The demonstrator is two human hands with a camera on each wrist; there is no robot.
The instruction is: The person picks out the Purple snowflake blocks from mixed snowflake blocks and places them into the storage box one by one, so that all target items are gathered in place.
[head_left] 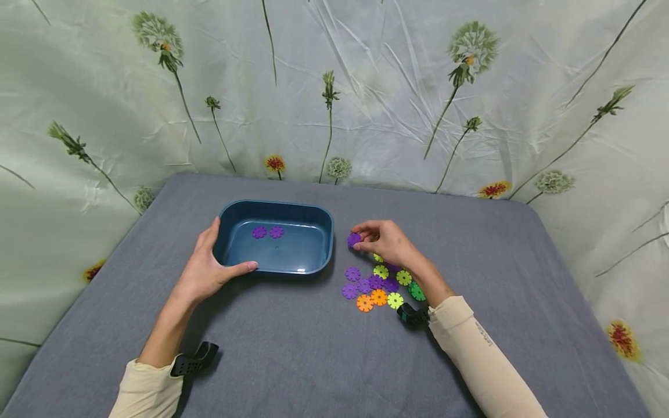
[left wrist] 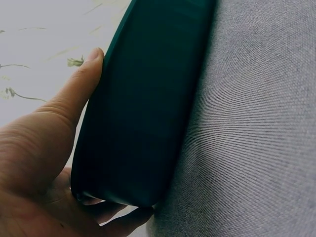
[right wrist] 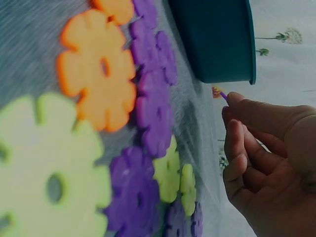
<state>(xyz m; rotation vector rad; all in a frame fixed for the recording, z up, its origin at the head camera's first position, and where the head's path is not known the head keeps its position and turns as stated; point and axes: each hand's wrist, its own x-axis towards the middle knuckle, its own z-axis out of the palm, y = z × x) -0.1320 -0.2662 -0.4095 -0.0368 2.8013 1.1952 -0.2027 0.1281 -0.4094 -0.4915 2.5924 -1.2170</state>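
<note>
A dark blue plastic basin [head_left: 282, 255] stands on the grey cloth, with two purple notched discs [head_left: 259, 232] lying inside it. My left hand [head_left: 206, 270] grips the basin's left end, thumb on the near rim; the left wrist view shows its fingers around the basin wall [left wrist: 143, 108]. Just right of the basin, my right hand [head_left: 385, 241] pinches a purple notched disc [head_left: 354, 240] between thumb and fingers, above the cloth. Below that hand lies a loose group of discs: purple [head_left: 349, 291], orange [head_left: 364, 302], yellow-green [head_left: 395, 300] and green [head_left: 416, 291]. The forearm partly hides the group.
A grey cloth [head_left: 313, 348] covers the table. Behind it hangs a pale curtain [head_left: 387, 116] printed with dandelions. Each wrist wears a black strap, the left one [head_left: 193, 360] near the table's front.
</note>
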